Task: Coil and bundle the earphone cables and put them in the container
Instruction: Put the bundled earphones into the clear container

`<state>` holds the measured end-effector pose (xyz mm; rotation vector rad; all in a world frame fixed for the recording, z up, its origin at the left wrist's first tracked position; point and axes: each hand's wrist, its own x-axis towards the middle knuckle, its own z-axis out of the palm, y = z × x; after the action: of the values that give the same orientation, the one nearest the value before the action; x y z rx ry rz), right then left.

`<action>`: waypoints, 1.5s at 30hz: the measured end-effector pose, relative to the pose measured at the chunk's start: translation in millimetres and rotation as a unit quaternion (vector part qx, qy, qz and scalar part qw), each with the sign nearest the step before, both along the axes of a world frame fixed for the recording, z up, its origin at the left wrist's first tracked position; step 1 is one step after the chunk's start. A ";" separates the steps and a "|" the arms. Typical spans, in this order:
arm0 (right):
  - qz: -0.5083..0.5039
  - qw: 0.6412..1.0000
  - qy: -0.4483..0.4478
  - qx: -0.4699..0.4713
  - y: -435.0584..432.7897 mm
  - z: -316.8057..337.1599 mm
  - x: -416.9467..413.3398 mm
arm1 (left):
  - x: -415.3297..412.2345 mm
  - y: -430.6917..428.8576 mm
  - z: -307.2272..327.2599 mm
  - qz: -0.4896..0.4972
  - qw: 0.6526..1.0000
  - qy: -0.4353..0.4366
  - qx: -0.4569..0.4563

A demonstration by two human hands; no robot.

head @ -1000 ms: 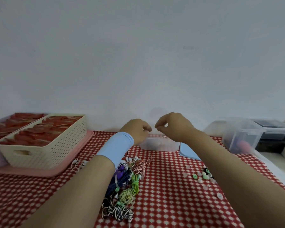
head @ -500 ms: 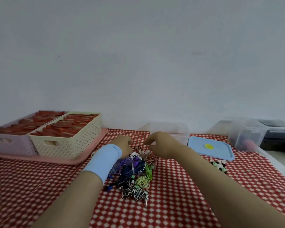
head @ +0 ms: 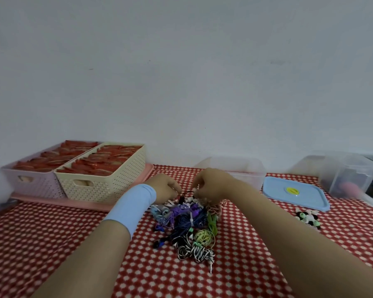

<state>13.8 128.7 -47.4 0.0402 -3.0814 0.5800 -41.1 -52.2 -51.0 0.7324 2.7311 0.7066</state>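
Observation:
A pile of earphone cables in purple, navy, green, pink and black-and-white lies on the red checked cloth. My left hand, with a light blue wristband, and my right hand both reach into the pile's far edge with curled fingers. Between them a dark cable loop sticks up; my right fingers pinch it. Whether the left hand pinches it is hidden. A clear container stands just behind my right hand, its blue lid lying to the right.
Two perforated baskets, cream and lilac, full of red items sit on a pink tray at left. Small earbud tips lie right of the pile. A clear tub stands at far right.
Both hands dropped from in front of the container down to the far edge of the cable pile and took hold of a dark cable. The camera view tilted and shifted.

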 end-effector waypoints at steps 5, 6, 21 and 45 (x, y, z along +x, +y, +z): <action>0.016 0.995 0.009 -0.094 4.0 -0.6 -0.4 | 3.1 7.5 -2.9 -0.013 0.999 0.005 0.047; 0.013 0.994 0.018 -0.104 4.7 -1.4 -0.1 | 3.2 8.6 -3.5 -0.017 0.998 -0.004 0.055; 0.033 0.993 -0.034 -0.111 11.6 -8.4 9.8 | 6.4 25.5 -3.5 -0.007 0.999 0.032 0.036; 0.030 0.945 -0.013 -0.324 7.1 19.1 22.1 | 23.0 0.0 17.0 0.014 0.923 0.034 0.382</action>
<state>35.8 135.7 -28.3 0.1208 -2.7496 1.5637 -18.1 -52.2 -34.0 0.8575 2.4750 1.8259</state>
